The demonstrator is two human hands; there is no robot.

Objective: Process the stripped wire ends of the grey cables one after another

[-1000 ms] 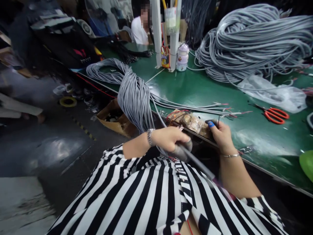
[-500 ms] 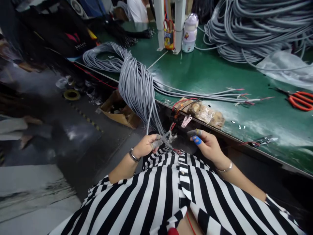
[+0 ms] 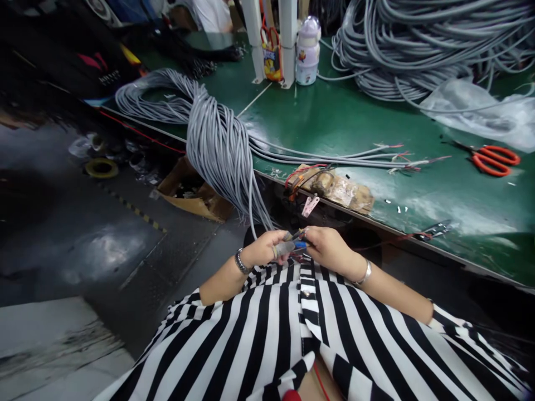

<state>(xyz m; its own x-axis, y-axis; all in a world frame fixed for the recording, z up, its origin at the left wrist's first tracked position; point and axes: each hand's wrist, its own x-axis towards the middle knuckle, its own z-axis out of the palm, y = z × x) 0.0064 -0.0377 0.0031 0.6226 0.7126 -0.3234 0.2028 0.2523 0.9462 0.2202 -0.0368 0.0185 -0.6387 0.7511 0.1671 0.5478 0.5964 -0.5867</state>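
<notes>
— Past your black-and-white striped shirt (image 3: pixel 251 334), your left hand (image 3: pixel 264 249) and right hand (image 3: pixel 330 248) meet at the fingertips.
— Gripping anything? I can't tell.
— Beyond them, your long coil of grey cables (image 3: pixel 219 131) hangs over the glossy green table (image 3: pixel 334 122).

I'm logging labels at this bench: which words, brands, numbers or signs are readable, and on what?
None reads clearly.
Black printed item: small white lettering, too blurred to read.
Yellow-and-dark container: lettering too small and blurred.
Bottle: printed picture; any wording too small to read.
</notes>
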